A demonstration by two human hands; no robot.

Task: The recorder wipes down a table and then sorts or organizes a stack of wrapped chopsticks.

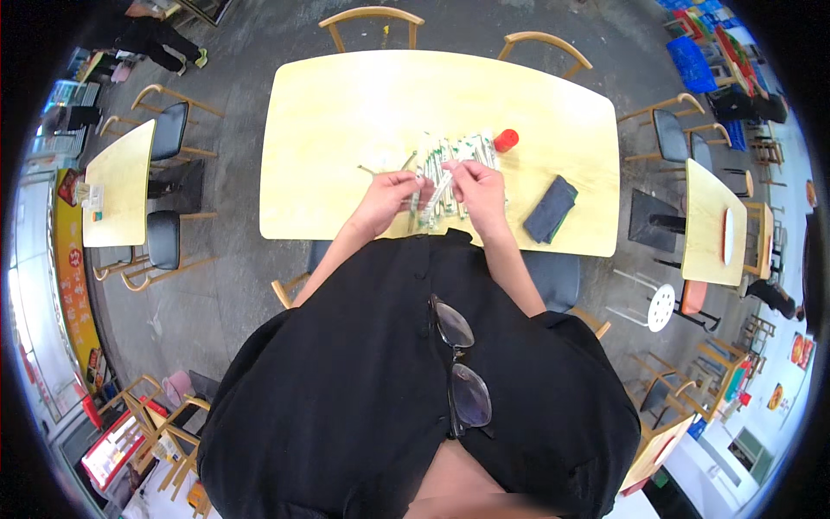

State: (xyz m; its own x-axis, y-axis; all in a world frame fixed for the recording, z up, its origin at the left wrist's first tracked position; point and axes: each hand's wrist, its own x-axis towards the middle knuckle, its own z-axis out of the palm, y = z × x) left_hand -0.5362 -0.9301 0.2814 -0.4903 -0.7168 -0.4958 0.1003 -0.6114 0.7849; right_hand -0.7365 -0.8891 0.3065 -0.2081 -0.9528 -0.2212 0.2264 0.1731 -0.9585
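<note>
Before me on the pale yellow table lies a loose pile of slim, clear-wrapped packets (480, 152) with green print, which look like disposable chopsticks. My left hand (389, 200) pinches one slim packet (415, 204) at the pile's left side. Between the thumb and fingers of my right hand (480, 185) is another wrapped packet (439, 193), slanting down to the left. Both hands are close together over the pile and partly hide it. Thin dark-tipped pieces (367, 170) lie just beyond my left hand; their kind is unclear.
A red cylindrical container (506, 140) is right of the pile, and a folded dark cloth (551, 209) lies nearer the table's (324, 117) right front. Wooden chairs (373, 14) surround it. Eyeglasses (457, 363) hang on my black shirt. A person (155, 39) stands far left.
</note>
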